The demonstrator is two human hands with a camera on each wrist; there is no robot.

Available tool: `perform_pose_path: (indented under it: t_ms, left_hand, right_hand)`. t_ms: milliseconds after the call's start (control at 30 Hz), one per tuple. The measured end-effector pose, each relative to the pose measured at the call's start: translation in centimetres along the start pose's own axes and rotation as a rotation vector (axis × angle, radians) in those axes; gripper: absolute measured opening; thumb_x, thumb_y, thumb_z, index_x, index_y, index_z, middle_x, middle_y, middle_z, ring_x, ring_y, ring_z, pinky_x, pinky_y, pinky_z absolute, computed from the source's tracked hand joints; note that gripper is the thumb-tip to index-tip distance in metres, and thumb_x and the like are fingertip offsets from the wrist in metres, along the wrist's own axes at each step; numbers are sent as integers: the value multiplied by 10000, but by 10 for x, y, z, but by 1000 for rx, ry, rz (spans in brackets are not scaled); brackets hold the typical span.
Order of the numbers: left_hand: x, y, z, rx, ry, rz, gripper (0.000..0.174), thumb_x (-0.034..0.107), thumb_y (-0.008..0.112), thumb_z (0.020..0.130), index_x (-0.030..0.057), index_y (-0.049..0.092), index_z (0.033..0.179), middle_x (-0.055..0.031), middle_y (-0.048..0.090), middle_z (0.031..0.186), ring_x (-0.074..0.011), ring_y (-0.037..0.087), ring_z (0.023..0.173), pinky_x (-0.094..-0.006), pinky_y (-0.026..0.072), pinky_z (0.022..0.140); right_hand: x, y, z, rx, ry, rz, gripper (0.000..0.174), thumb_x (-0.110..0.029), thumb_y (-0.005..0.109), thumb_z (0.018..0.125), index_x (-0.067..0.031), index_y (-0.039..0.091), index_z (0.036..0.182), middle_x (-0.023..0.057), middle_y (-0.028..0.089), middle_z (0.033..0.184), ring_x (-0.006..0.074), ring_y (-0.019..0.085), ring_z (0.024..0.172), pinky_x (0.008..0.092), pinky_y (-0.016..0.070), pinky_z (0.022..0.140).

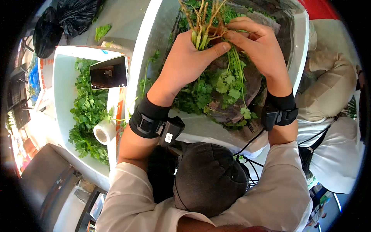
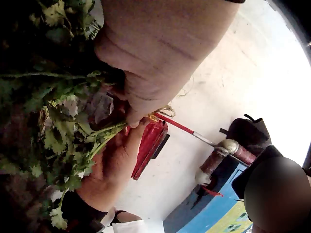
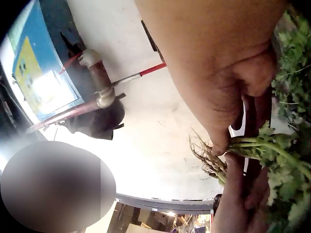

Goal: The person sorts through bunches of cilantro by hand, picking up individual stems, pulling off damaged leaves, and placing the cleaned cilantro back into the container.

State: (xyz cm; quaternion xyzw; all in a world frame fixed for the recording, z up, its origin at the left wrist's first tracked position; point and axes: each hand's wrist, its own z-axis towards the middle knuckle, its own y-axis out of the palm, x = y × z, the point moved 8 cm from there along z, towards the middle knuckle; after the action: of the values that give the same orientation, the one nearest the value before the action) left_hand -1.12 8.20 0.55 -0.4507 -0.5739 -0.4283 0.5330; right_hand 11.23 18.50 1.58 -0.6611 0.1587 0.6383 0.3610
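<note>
My left hand (image 1: 185,63) grips a bunch of cilantro by its stems, the pale brown roots (image 1: 201,17) pointing away from me. Close against it, my right hand (image 1: 257,44) pinches a cilantro sprig (image 1: 231,83) by the stem end between thumb and fingers. The sprig's leaves hang down toward me. More cilantro (image 1: 199,91) lies under both hands, partly on dark plastic, inside a large white box (image 1: 141,42). In the right wrist view, stems (image 3: 248,141) run out from the pinching fingertips, with thin roots (image 3: 209,158) beside them.
To the left, a second white box (image 1: 62,96) holds leafy cilantro (image 1: 87,112). A phone (image 1: 109,72) and a white roll (image 1: 104,131) sit along its near-side edge. Black plastic bags (image 1: 75,17) lie beyond. Another person (image 1: 328,85) is close on the right; a cable (image 1: 251,141) hangs by my right wrist.
</note>
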Motion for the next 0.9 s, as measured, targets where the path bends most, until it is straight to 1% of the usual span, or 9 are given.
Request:
perform_pose_path:
  t_ms: [100,167,233,300,400,500,600,667,900]
  left_hand:
    - [-3,-1,-1,23,-36,29,246,174,732,934,5,693,1109,-27,728,972,-84,618,865,-274,510,787]
    - [-6,-5,0,70,-61,15,240,179,721,943,3,693,1104,-21,723,954,-86,615,848,-274,507,772]
    - [-5,-10,0,118,-84,4,235,184,710,952,2,692,1098,-14,717,936,-88,613,832,-273,503,756]
    - [-15,-19,-2,206,-248,-121,229,192,695,961,-6,691,1076,-4,700,890,-92,598,792,-276,492,723]
    - [-12,-23,-2,257,-240,-86,213,181,689,962,-13,690,1050,2,687,861,-84,581,771,-274,481,707]
    - [-9,-25,1,298,-73,-23,199,169,685,961,-15,689,1035,-3,690,862,-79,578,779,-270,478,710]
    - [-10,-25,2,296,-52,13,193,161,681,962,-17,688,1034,-11,690,859,-77,574,781,-268,474,712]
    - [-9,-25,2,288,-51,36,194,162,682,961,-18,686,1036,-14,690,858,-79,575,780,-271,476,714]
    - [-12,-24,3,262,-81,41,196,159,692,953,-18,682,1037,-22,691,862,-84,580,782,-272,477,713]
  right_hand:
    - [-5,6,0,-10,-64,14,233,-147,744,920,-1,731,1102,5,691,965,48,569,736,217,460,647]
    - [-2,7,-1,-15,87,69,276,-116,727,926,-6,701,1179,25,696,1049,74,625,822,240,508,705]
    - [-7,11,-3,-66,81,122,309,-97,722,924,-11,678,1218,31,696,1079,88,642,865,258,526,739]
    - [-8,16,-3,-117,74,175,346,-78,716,922,-15,655,1257,37,695,1108,103,659,908,275,544,773]
    - [-10,17,-1,-140,-14,154,385,-50,709,915,-13,624,1289,51,692,1142,123,664,945,297,554,801]
    - [-7,13,-1,-105,-6,88,351,-40,697,916,-1,631,1258,58,681,1171,126,665,944,291,553,802]
    - [-4,9,-1,-71,8,116,299,-24,689,906,-3,654,1202,61,669,1143,134,663,929,289,551,790]
    - [-12,6,0,-57,-222,-103,213,-19,686,888,-11,693,1101,65,646,1093,145,660,896,285,540,755]
    - [-16,5,-3,14,-207,-300,140,-70,684,874,-19,730,997,89,634,1063,221,669,868,323,531,749]
